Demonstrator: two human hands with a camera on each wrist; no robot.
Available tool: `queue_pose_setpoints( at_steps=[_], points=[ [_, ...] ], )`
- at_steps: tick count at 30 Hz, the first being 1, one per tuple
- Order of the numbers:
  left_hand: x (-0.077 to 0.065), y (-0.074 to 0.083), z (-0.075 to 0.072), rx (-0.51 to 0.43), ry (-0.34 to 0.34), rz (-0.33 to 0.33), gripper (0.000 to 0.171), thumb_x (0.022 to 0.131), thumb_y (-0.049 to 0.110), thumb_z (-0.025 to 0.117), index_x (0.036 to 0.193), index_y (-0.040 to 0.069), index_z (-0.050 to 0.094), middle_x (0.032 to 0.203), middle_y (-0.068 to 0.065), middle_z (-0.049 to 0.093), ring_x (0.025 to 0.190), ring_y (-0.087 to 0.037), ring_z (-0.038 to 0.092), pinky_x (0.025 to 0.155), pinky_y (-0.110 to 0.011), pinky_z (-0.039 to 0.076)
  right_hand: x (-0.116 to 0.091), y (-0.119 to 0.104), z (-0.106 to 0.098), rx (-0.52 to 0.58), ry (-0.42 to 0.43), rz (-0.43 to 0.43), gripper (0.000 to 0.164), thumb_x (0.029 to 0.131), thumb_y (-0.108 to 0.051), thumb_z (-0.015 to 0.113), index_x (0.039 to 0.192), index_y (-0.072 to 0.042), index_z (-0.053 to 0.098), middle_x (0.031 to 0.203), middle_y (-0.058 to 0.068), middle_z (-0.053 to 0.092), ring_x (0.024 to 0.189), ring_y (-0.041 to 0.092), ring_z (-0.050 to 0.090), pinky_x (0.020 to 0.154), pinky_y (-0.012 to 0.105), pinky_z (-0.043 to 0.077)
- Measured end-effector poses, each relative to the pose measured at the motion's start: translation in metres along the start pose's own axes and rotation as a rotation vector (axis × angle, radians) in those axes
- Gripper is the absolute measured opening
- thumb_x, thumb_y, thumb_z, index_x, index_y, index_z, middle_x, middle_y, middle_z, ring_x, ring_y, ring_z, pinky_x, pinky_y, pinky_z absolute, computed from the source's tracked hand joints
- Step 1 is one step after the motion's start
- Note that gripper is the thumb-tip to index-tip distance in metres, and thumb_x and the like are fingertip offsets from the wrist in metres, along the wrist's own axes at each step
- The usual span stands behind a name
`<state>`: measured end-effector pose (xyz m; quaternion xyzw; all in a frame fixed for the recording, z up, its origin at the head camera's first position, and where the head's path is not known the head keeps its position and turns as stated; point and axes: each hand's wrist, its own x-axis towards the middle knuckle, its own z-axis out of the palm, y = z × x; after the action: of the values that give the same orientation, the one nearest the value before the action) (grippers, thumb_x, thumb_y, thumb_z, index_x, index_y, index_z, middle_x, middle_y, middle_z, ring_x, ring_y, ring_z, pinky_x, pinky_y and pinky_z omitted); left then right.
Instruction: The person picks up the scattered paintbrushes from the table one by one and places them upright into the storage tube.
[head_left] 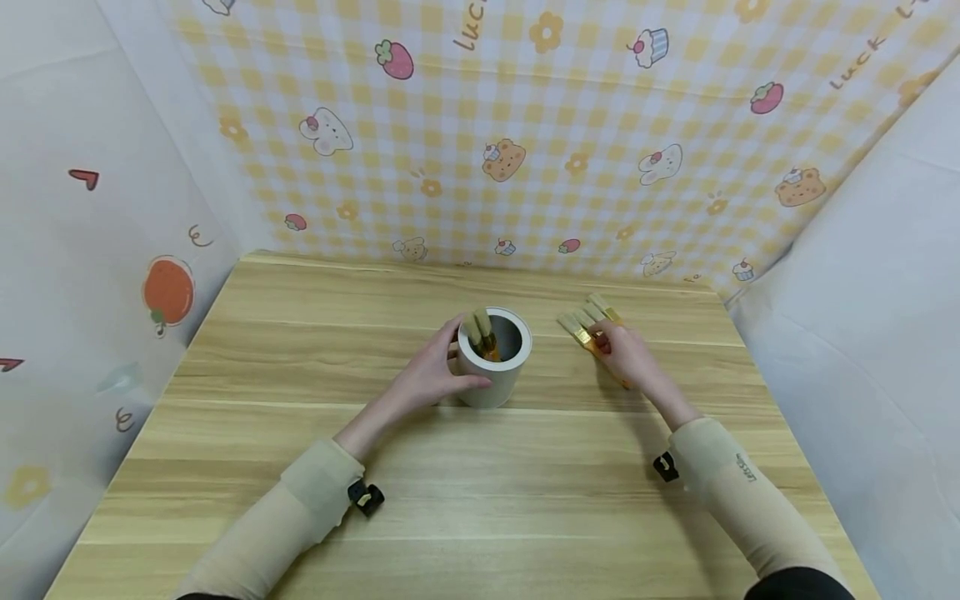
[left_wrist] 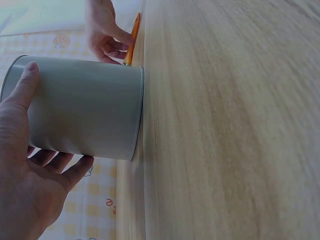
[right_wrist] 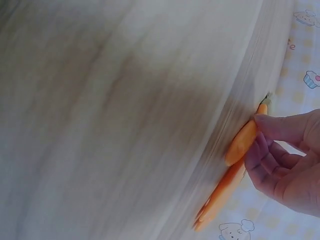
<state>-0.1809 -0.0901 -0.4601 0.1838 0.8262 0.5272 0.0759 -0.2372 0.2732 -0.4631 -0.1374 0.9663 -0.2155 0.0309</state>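
A light grey cylindrical pot [head_left: 491, 387] stands upright on the wooden table, with two bristle paintbrushes [head_left: 486, 325] leaning inside it, bristles up. My left hand [head_left: 427, 371] grips the pot from its left side, the thumb across the near wall and the fingers behind. To the right of the pot, my right hand [head_left: 628, 357] pinches a paintbrush [right_wrist: 242, 143] by its orange handle, between thumb and fingers. More paintbrushes [head_left: 602, 307] lie beside and partly under that hand, their pale bristles pointing to the far left. Their orange handles [right_wrist: 220, 197] show below the held brush in the right wrist view.
The wooden table [head_left: 480, 500] meets a yellow checked cloth backdrop [head_left: 465, 108] at its far edge. White cloth walls [head_left: 67, 275] hang along the left and right sides. Each wrist carries a small black camera [head_left: 366, 497].
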Motion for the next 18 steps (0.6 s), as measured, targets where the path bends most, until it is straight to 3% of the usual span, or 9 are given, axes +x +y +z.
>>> queue_pose_setpoints(
  at_steps=[18],
  points=[
    [-0.0005, 0.0007, -0.0009, -0.004, -0.011, -0.012, 0.113, 0.078, 0.039, 0.091, 0.165, 0.020, 0.020, 0.163, -0.009, 0.038, 0.139, -0.042, 0.054, 0.115, -0.056, 0.048, -0.0034, -0.0052, -0.0063, -0.010, -0.039, -0.030, 0.050, 0.086, 0.013, 0.065, 0.135, 0.008, 0.058, 0.101, 0.026, 0.071, 0.093, 0.036, 0.068, 0.082, 0.051, 0.059]
  ],
)
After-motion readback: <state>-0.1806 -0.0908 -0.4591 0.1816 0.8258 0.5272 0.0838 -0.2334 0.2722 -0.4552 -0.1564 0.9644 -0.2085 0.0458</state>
